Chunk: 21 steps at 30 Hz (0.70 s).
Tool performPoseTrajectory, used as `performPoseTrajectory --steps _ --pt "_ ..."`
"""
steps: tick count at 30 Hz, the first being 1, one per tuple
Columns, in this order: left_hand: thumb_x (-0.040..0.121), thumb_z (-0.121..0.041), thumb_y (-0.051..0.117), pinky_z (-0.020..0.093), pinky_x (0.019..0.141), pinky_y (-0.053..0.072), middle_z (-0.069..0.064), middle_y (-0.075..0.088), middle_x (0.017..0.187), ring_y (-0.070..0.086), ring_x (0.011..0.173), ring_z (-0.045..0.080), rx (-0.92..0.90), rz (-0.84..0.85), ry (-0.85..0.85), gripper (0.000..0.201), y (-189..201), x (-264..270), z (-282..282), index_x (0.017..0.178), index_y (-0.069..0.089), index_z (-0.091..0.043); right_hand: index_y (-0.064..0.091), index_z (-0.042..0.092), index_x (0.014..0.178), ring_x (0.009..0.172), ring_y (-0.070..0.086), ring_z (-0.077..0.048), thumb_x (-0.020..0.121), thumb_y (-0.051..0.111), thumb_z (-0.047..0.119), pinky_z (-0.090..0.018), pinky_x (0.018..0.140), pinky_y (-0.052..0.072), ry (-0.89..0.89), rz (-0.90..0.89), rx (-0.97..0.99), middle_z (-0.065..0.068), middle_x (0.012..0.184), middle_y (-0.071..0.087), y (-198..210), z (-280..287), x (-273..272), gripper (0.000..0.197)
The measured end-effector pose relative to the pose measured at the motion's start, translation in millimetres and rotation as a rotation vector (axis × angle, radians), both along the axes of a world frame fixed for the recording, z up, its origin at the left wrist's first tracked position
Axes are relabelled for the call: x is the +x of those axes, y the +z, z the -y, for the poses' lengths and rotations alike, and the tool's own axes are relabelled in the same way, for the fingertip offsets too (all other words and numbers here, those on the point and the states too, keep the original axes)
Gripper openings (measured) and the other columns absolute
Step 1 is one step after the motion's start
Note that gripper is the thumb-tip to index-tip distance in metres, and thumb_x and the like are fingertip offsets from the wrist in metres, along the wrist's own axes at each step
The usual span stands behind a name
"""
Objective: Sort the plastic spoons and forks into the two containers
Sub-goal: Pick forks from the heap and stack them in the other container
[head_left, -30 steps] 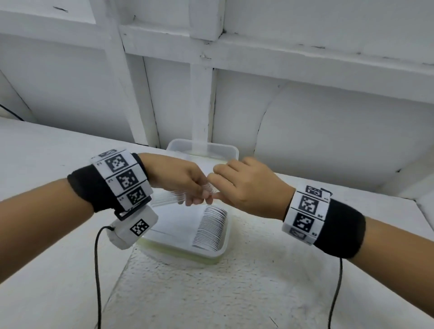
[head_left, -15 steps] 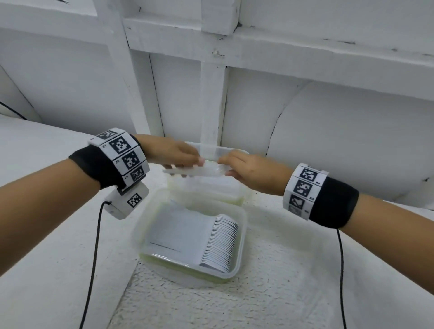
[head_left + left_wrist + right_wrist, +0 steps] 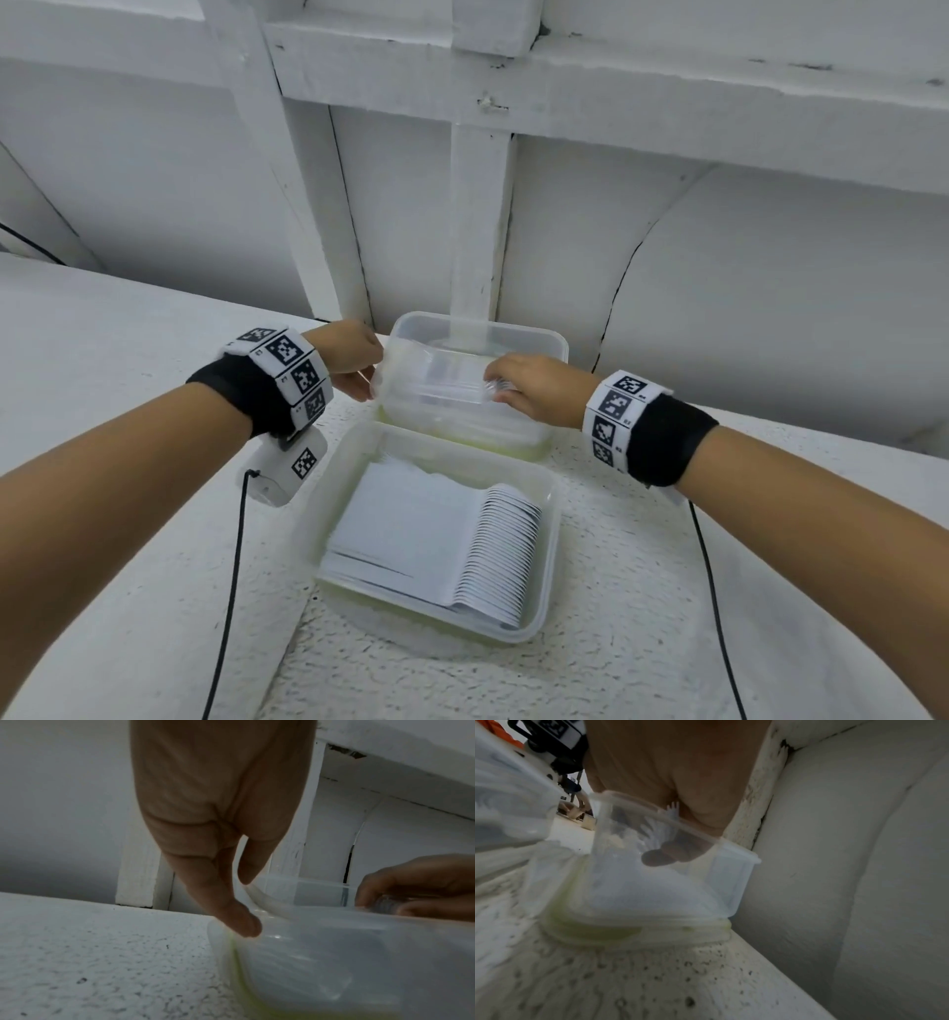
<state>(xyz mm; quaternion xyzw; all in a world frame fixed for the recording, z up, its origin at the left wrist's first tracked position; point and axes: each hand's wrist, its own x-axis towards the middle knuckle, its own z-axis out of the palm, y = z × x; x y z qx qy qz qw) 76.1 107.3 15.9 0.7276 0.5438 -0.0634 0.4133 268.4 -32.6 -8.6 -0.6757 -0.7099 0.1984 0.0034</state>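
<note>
So from where I'm sitting, the white wall (image 3: 719, 288) with its posts backs a rough white counter (image 3: 102, 360), and two clear tubs sit on it touching each other. The near container (image 3: 544, 565) has a neat row of white spoons (image 3: 493, 555) lying in it. The far container (image 3: 513, 329) sits right against the wall. My right hand (image 3: 534, 390) is down inside it, fingers curled round a bunch of clear forks (image 3: 654, 833), though the tub wall blurs that a bit. My left hand (image 3: 349, 360) is at the tub's left rim, fingers loose and straight, one fingertip (image 3: 244, 925) touching the plastic, gripping nothing.
</note>
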Motion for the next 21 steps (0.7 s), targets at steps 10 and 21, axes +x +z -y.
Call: performPoseTrajectory --steps 10,21 --pt "0.095 -0.004 0.037 0.031 0.072 0.056 0.009 0.067 0.077 0.065 0.046 0.011 -0.003 0.048 0.044 0.027 -5.4 1.4 0.7 0.11 0.058 0.006 0.059 0.012 0.118 0.097 0.053 -0.016 0.093 0.054 0.029 -0.022 0.079 0.035 0.023 0.064 -0.121 -0.006 0.119 0.056 2.7 -12.0 -4.7 0.03" --pt "0.096 -0.006 0.038 0.027 0.064 0.057 0.006 0.065 0.079 0.064 0.046 0.009 -0.007 0.08 0.054 0.022 -7.6 1.1 1.4 0.105 0.057 -0.001 0.06 0.014 0.117 0.088 0.048 -0.011 0.091 0.056 0.02 -0.019 0.072 0.035 0.031 -0.027 -0.186 -0.005 0.115 0.061 8.7 -16.4 -5.5 0.027"
